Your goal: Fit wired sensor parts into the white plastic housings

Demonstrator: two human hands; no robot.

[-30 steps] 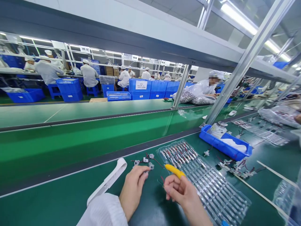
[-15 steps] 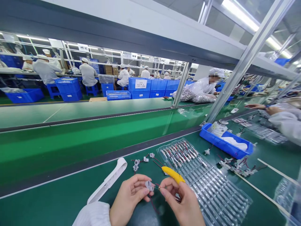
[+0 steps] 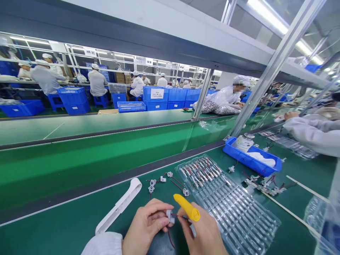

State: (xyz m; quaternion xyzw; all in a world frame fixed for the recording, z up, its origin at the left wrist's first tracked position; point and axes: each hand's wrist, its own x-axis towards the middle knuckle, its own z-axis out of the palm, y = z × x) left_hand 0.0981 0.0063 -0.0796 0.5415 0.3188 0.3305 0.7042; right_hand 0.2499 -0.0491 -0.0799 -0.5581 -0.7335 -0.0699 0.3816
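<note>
My left hand pinches a small grey plastic connector between thumb and fingers. A thin red wire hangs down from it. Close on its right, my right hand has its fingers closed around another wire running from the same connector; the fingertips partly hide it. A yellow finger cot, or a similar sleeve, sticks up at the right index finger. Similar grey connectors with red wires lie just beyond my hands. To the right, a clear ridged tray holds several slim metallic parts with wires at its far end.
A long white plastic housing lies left of my hands. Past the tray stand a blue bin with a jar and a loose pile of wired connectors. A co-worker's sleeve reaches in at far right. A metal post rises behind the bin.
My right hand has turned, so the yellow cot now points up and left with its cuff showing. The connector has tilted in my left hand. The co-worker's arm has shifted.
</note>
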